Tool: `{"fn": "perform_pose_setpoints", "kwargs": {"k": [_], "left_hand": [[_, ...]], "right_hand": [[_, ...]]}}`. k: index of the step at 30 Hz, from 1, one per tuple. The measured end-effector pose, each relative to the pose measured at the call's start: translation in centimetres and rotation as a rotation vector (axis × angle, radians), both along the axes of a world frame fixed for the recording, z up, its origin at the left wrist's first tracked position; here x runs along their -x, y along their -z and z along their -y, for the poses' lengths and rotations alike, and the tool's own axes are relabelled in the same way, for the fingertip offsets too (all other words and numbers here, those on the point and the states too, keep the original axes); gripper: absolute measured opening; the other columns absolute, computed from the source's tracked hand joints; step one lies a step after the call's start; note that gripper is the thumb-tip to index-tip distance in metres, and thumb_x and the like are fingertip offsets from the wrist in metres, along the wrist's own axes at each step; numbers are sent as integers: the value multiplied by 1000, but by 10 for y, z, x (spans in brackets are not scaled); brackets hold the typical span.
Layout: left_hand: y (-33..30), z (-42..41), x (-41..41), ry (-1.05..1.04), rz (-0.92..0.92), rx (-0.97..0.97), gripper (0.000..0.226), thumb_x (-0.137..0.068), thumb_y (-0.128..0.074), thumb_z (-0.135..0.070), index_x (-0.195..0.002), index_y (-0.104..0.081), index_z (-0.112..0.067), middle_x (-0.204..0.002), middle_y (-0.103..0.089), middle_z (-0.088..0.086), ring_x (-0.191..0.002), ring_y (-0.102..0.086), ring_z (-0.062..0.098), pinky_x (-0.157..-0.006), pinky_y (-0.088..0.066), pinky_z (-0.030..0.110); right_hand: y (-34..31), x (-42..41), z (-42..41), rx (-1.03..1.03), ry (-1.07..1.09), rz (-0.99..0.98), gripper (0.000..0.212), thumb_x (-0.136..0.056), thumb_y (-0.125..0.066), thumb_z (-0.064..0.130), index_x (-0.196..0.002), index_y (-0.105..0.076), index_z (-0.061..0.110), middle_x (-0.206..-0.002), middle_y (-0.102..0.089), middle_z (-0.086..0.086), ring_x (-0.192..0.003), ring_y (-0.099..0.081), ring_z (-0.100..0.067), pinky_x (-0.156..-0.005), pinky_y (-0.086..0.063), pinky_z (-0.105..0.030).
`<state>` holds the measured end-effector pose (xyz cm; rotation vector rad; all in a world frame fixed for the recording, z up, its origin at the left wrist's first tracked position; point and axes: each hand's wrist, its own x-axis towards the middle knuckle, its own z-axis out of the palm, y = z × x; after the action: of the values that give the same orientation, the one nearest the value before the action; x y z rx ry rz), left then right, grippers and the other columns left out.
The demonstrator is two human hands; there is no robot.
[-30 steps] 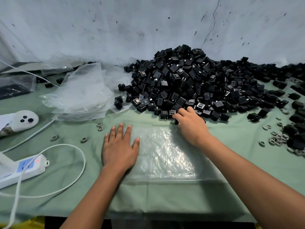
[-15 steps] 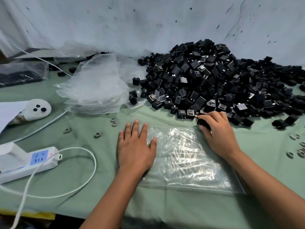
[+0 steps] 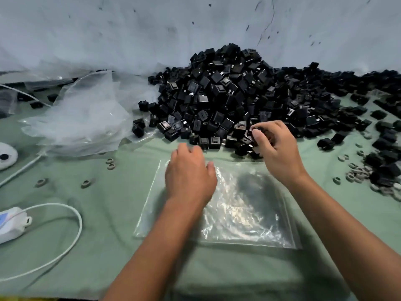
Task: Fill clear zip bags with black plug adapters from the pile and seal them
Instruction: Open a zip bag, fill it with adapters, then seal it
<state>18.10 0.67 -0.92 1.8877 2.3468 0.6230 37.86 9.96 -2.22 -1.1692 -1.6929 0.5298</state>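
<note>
A: The clear, crinkled plastic zip bag (image 3: 243, 205) is seen lying flat on the green cloth-covered desk (image 3: 104, 253), directly in front of the person, its mouth edge turned toward the heap of black, boxy plastic plug adapters (image 3: 227, 94) just beyond it.

B: How are the hands placed?

A: The left hand (image 3: 189, 173) is held over the bag's left part, fingers loosely spread; whether the film is touched cannot be told. The right hand (image 3: 275, 148) is seen at the heap's near edge, its fingertips pinched on one black adapter (image 3: 259, 130).

B: And the relation that matters?

A: The bag's mouth lies just behind and below the right hand, so a short pull back is judged sufficient. The film looks limp and glossy, the adapters hard and sharp-cornered.
</note>
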Motion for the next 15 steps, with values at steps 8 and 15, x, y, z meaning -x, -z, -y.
{"fn": "perform_pose_setpoints", "kwargs": {"k": [8, 15], "left_hand": [[9, -5, -138, 282, 1, 321, 75, -84, -71, -57, -135, -47, -7, -131, -50, 14, -123, -48, 31, -93, -50, 43], [11, -27, -117, 198, 230, 242, 17, -94, -53, -28, -85, -58, -14, -97, -65, 15, -97, -63, 38, -70, -39, 33]], "right_hand": [[-2, -41, 24, 243, 64, -563, 15, -106, -53, 12, -109, -68, 15, -98, -70, -9, -69, -69, -19, -52, -50, -27], [2, -57, 29, 528, -128, -565, 34, -101, -54, -7, -128, -64, 10, -110, -70, -10, -79, -68, -18, -66, -51, -24]]}}
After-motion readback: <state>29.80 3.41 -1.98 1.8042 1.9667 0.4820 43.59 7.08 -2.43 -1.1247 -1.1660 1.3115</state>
